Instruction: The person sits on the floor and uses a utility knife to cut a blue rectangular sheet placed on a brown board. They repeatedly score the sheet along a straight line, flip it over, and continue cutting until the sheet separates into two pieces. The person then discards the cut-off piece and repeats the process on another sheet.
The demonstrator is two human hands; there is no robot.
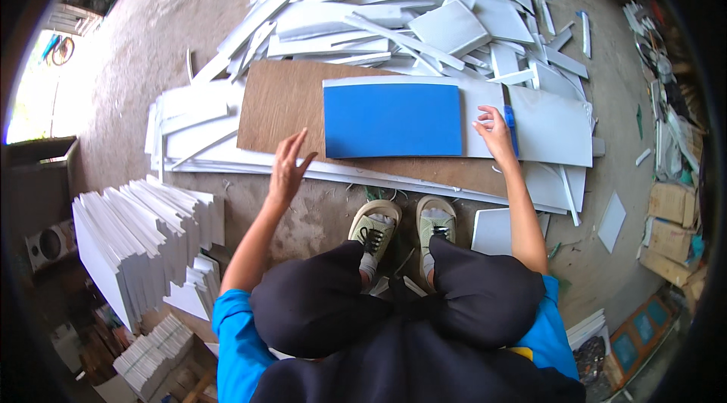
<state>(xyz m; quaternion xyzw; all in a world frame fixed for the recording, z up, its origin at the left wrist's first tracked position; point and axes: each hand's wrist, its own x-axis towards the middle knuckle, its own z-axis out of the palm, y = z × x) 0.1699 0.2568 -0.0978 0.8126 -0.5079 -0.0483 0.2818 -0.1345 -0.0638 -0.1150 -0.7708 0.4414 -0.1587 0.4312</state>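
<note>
A blue rectangular sheet (392, 120) lies on a white panel (485, 100), which rests on a brown board (280, 104) on the floor. My right hand (494, 133) is at the panel's right part, fingers curled around a small blue tool (510, 129) with its tip on the white surface. My left hand (288, 168) hovers open above the brown board's near left corner, fingers spread, holding nothing. My two feet in pale shoes (405, 223) are planted just before the board.
A loose heap of white panel offcuts (424, 17) covers the floor behind the board. A neat stack of white panels (144, 229) stands at my left. Cardboard boxes (670, 229) and clutter line the right side. A white piece (494, 230) lies by my right foot.
</note>
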